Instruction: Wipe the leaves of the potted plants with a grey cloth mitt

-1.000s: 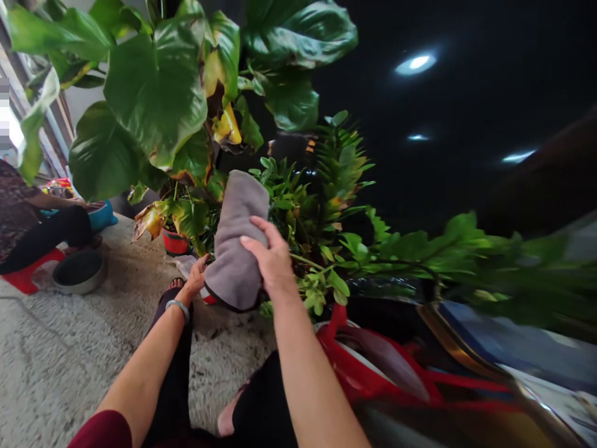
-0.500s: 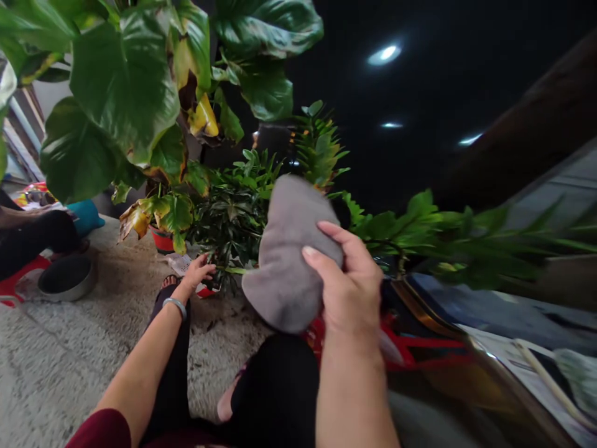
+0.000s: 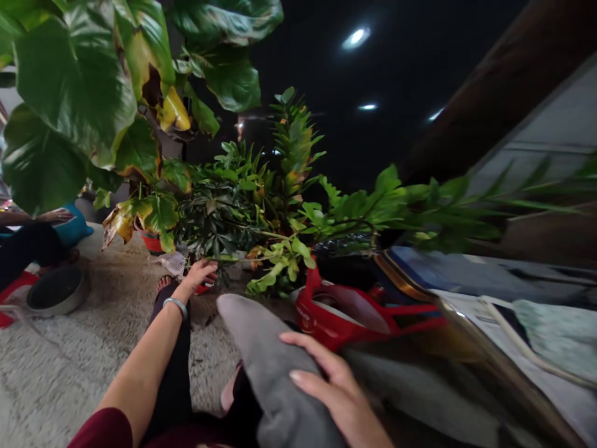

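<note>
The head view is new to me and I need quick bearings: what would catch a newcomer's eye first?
Big green leaves, some yellowed, fill the upper left above a cluster of potted plants at centre. Low in the middle, the right hand rests on a grey cloth, while the left hand reaches to the plants' base. A red basket sits just right of centre.

Rough pale floor (image 3: 69, 367), dark ceiling with round lights (image 3: 355, 36).

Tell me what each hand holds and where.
The right hand grips the grey cloth along its side. The left hand only touches leaves, holding nothing.
</note>
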Available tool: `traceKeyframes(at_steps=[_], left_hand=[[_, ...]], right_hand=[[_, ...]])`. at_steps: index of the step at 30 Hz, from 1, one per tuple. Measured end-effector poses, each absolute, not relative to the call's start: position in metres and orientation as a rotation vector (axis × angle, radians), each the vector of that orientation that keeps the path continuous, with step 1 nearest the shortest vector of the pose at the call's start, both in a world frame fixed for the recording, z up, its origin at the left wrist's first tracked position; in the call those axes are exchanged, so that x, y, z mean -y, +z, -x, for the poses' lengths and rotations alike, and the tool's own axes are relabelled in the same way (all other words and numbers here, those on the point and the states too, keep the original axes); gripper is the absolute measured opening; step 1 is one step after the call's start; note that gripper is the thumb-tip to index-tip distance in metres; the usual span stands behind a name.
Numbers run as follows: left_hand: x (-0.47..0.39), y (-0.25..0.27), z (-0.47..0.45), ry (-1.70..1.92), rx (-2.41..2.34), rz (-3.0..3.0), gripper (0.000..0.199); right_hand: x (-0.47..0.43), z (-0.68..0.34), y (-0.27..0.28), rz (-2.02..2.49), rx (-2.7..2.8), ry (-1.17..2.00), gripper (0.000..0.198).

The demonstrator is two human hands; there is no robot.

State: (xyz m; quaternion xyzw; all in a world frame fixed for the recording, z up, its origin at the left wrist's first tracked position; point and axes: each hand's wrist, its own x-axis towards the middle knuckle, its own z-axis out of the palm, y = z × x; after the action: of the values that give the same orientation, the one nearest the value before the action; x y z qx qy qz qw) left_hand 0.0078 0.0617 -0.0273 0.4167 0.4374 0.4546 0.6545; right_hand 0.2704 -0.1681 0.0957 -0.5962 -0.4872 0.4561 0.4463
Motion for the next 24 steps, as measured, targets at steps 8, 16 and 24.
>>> traceKeyframes(at_steps=[8, 16, 24], left_hand=[[-0.045, -0.019, -0.032, 1.009, -0.84, -0.862, 0.04], [-0.05, -0.017, -0.036, 1.083, -0.837, -0.767, 0.026], [-0.048, -0.02, -0.027, 1.03, -0.814, -0.837, 0.029]], right_hand=[[0.096, -0.342, 0.115, 1.299, 0.346, 0.699, 0.06], [0.099, -0.259, 0.077, 1.325, 0.873, 1.138, 0.046], [0.1, -0.337, 0.122, 1.302, 0.38, 0.619, 0.061]])
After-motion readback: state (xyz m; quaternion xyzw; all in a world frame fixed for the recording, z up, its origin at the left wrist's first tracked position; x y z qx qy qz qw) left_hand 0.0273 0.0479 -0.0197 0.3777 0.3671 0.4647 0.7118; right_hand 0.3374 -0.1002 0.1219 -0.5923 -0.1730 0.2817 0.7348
